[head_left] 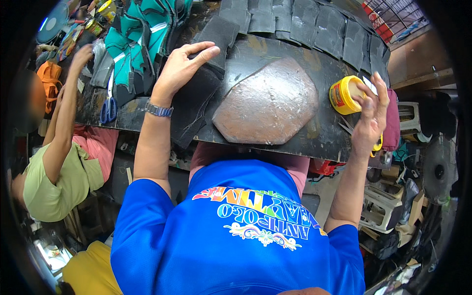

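Note:
My left hand [184, 69] is above dark fabric pieces [194, 101] on the table, thumb and forefinger stretched out with a gap between them and nothing visible held. At the right, my right hand [369, 115] has its fingers apart beside the mouth of an open yellow tub [339, 97]. Its fingertips overlap the tub's rim; whether they touch the contents I cannot tell. Between my hands lies a flat, many-sided brown slab [270, 105] with a worn, shiny surface. Yellow-handled scissors [377, 143] are partly hidden behind my right wrist.
Overlapping dark grey pieces [302, 22] line the table's far side. Teal and black cut pieces [130, 54] are heaped at the left, near blue-handled scissors [109, 105]. A co-worker in a light green shirt [59, 182] sits at the left. A maroon item [392, 120] is at the right edge.

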The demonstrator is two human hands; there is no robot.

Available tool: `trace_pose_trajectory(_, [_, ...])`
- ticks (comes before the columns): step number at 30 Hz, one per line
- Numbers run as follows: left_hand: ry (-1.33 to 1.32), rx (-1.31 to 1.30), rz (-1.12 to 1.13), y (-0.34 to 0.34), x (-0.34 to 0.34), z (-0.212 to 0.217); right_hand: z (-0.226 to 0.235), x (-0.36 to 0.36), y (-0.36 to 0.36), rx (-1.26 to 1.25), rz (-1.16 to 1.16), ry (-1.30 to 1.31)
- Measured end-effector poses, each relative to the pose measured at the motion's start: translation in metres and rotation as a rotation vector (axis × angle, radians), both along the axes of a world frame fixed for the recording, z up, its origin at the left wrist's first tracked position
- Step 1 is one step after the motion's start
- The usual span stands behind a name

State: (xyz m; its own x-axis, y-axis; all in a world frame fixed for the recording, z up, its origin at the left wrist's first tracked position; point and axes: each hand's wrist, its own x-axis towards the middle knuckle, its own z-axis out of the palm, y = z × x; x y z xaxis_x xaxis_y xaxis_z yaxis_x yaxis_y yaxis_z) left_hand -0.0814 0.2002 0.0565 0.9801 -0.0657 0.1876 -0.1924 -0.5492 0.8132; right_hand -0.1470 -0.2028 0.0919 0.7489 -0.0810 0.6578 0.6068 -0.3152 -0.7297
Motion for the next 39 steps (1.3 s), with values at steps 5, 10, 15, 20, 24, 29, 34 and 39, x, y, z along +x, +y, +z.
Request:
trace_pose_trajectory(5, [0.034, -0.071, -0.012, 0.002, 0.008, -0.021, -0.011, 0.068, 0.089, 0.273, 0.434, 0.028])
trace_pose_trajectory(10, [-0.044, -0.066, 0.035, 0.005, 0.008, -0.037, -0.048, 0.167, 0.174, 0.282, 0.444, 0.157])
trace_pose_trajectory(15, [0.017, -0.322, 0.006, 0.001, -0.001, -0.032, -0.095, 0.225, 0.217, 0.124, 0.269, 0.184])
trace_pose_trajectory(20, [0.089, -1.236, -0.182, 0.008, -0.031, -0.019, -0.112, 0.234, 0.220, 0.011, 0.201, 0.060])
trace_pose_trajectory(24, [0.085, -1.093, -0.139, 0.009, -0.044, -0.017, -0.105, 0.226, 0.218, 0.012, 0.078, -0.016])
trace_pose_trajectory(29, [0.162, -0.975, -0.160, 0.000, -0.050, -0.013, -0.075, 0.203, 0.216, 0.181, -0.052, 0.211])
trace_pose_trajectory(34, [0.205, -0.699, -0.332, -0.008, -0.060, 0.003, -0.030, 0.128, 0.121, 0.174, 0.270, 0.190])
trace_pose_trajectory(39, [0.271, -0.657, -0.536, -0.046, -0.056, 0.006, -0.001, 0.055, -0.014, -0.298, -0.241, 0.254])
